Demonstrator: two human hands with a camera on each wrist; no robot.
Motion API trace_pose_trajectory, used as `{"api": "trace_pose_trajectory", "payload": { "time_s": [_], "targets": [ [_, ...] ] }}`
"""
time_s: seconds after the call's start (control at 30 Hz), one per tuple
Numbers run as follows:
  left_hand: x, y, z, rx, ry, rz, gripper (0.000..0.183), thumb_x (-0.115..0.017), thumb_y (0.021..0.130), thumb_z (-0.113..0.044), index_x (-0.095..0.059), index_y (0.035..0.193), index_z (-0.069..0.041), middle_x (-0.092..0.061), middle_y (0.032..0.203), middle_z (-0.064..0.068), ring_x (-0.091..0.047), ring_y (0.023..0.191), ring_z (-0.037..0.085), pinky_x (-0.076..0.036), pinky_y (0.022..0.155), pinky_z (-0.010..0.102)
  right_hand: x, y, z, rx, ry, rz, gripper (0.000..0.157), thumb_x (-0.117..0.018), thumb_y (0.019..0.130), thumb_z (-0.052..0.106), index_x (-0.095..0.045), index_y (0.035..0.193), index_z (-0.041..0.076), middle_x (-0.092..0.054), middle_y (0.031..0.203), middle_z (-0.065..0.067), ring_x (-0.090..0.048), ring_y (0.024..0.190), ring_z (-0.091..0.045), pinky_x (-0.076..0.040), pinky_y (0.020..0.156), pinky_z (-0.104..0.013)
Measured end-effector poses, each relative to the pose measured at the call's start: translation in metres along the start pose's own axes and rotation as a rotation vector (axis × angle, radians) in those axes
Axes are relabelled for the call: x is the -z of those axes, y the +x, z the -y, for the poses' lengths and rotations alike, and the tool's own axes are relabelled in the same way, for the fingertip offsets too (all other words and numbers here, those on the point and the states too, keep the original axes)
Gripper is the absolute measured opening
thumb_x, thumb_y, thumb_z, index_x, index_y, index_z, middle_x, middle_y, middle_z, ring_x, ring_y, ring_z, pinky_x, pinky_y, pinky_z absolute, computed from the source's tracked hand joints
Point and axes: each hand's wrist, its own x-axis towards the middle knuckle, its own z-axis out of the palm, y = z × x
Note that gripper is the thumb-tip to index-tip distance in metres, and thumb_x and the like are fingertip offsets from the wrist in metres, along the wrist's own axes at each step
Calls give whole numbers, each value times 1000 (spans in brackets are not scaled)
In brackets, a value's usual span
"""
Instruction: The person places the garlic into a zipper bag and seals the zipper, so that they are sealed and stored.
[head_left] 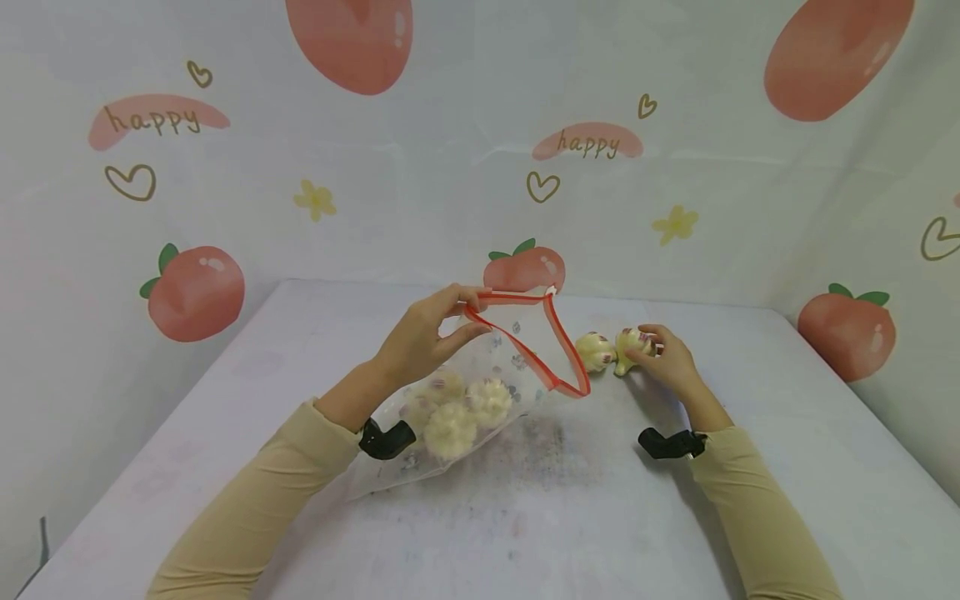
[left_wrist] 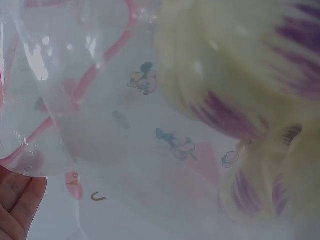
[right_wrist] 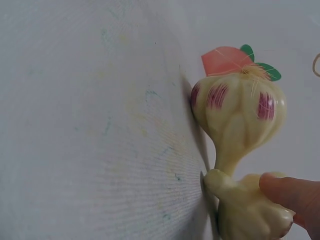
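My left hand (head_left: 420,340) pinches the rim of a clear plastic bag with a red-edged opening (head_left: 567,343) between thumb and fingers. Inside the bag lie several garlic bulbs (head_left: 450,431), pale with purple streaks and glossy like models; they loom large in the left wrist view. To the right, my right hand (head_left: 672,362) grips a garlic bulb (right_wrist: 247,212) by thumb and fingers, its stem pointing toward the other bulb. That second garlic bulb (head_left: 596,352) sits on the table just left of it, close to the bag's mouth.
A white cloth covers the table (head_left: 600,517), with faint coloured marks on it. Behind it hangs a white backdrop (head_left: 435,208) printed with red fruit, hearts and the word "happy". Black wrist mounts (head_left: 670,444) are strapped to both forearms.
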Motion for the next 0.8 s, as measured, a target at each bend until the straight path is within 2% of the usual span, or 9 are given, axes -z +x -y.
{"api": "trace_pose_trajectory", "payload": {
  "time_s": [0.07,0.1,0.13,0.17,0.23,0.37,0.4,0.5,0.8],
  "targets": [
    [0,0,0,-5,9,-2,25,-70,82,-7,-54,99,-1,-64,114,15,-63,101,24,-53,90,33,-1,2,-4,4,-15,-8,62,-66,84,36,-44,132,3,-50,127,-34,-52,111,-47,-46,90,-49],
    [0,0,0,-8,13,-2,24,-70,82,-7,-55,99,-1,-64,115,15,-63,100,23,-53,89,32,-1,2,-2,-15,-29,9,64,-65,85,35,-40,133,0,-45,130,-37,-46,116,-51,-41,95,-56],
    [0,-1,0,-10,16,-3,23,-70,82,-7,-56,99,-1,-64,115,14,-63,99,23,-53,88,33,-1,3,-4,-15,-34,6,64,-65,85,34,-41,133,-1,-44,131,-37,-46,116,-51,-41,95,-56],
    [0,-1,0,-11,21,-5,22,-70,82,-8,-56,99,-1,-64,117,14,-63,99,23,-53,88,33,-2,5,-8,8,-31,-17,61,-66,85,36,-44,130,2,-48,129,-35,-50,112,-48,-45,91,-50],
    [0,-1,0,-10,32,-8,22,-70,82,-8,-57,98,-2,-64,118,14,-63,99,23,-53,86,33,-2,5,-9,14,-30,-25,61,-66,84,38,-45,128,1,-48,129,-34,-50,111,-49,-44,91,-51],
    [1,-1,-1,-1,44,-16,21,-70,82,-9,-59,98,-2,-65,117,13,-63,101,23,-53,86,33,-1,-1,2,17,-54,-40,59,-66,85,35,-45,127,-1,-48,128,-35,-50,110,-48,-44,91,-49],
    [1,-1,-1,1,46,-17,21,-70,82,-9,-59,98,-2,-65,117,13,-63,101,23,-53,86,33,0,-4,9,-8,-66,-23,59,-64,87,30,-42,129,-5,-44,131,-37,-46,115,-51,-40,96,-55],
    [1,-1,-1,6,49,-20,21,-70,82,-9,-59,98,-2,-65,116,13,-63,100,22,-54,87,33,0,-8,17,-32,-91,-33,53,-61,89,19,-40,130,-7,-43,132,-36,-46,117,-51,-39,98,-55],
    [1,-1,-1,13,57,-17,21,-70,82,-9,-59,98,-2,-66,114,13,-64,104,24,-54,87,33,2,-10,14,-45,-73,-62,52,-61,90,18,-40,131,-6,-42,133,-36,-45,117,-51,-40,98,-55]
  ]
}}
